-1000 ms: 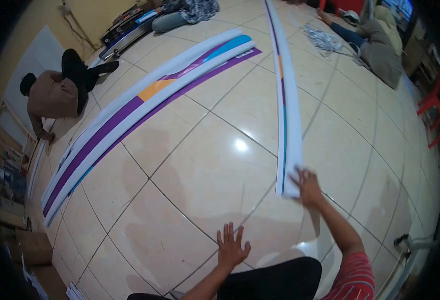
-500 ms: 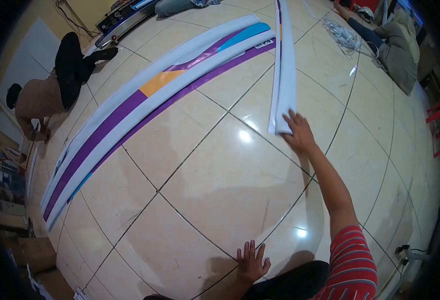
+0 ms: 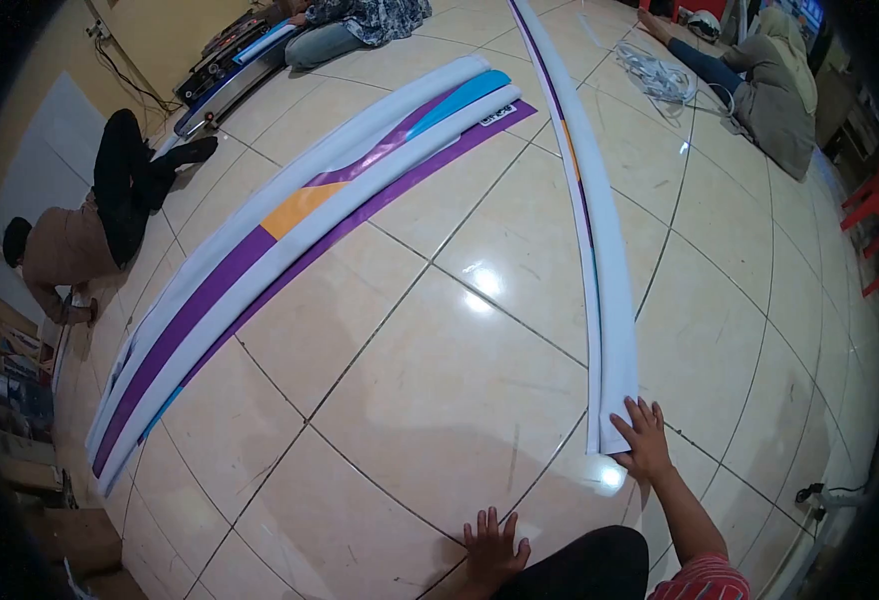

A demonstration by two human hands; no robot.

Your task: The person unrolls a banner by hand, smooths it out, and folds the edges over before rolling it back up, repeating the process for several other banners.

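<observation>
A long folded banner strip (image 3: 612, 300), white outside with a thin coloured edge, runs from the top of the head view down to my right hand (image 3: 644, 440). That hand grips the strip's near end, fingers on top and the thumb side hidden beneath. My left hand (image 3: 496, 548) rests palm down on the tiled floor (image 3: 430, 400), fingers spread, holding nothing. Further left lies a wider bundle of folded banners (image 3: 270, 225), white with purple, orange and blue bands, curving across the floor.
A person (image 3: 80, 225) crouches at the left, and another person (image 3: 365, 25) sits by a long machine (image 3: 235, 75). At the upper right sits a person (image 3: 775, 95) beside a coil of white rope or cable (image 3: 655, 78). Cardboard boxes (image 3: 78, 540) stand lower left, red chairs (image 3: 872, 215) at right.
My right hand has drawn the strip's near end toward me, down and slightly right in the view. My left hand stays on the floor. The view has shifted slightly.
</observation>
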